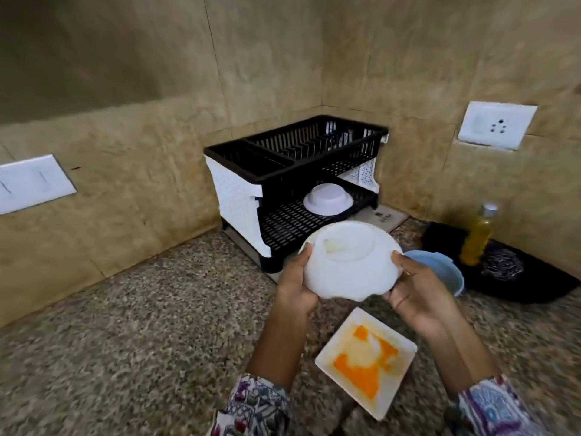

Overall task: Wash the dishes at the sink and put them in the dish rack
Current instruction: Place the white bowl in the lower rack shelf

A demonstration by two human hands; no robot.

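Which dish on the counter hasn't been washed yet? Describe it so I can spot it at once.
Start at the black two-tier dish rack in the wall corner and come forward along the speckled counter, past the white bowl held in both hands. Just below it lies a white square plate, flat on the counter. It alone is square and smeared with orange residue.
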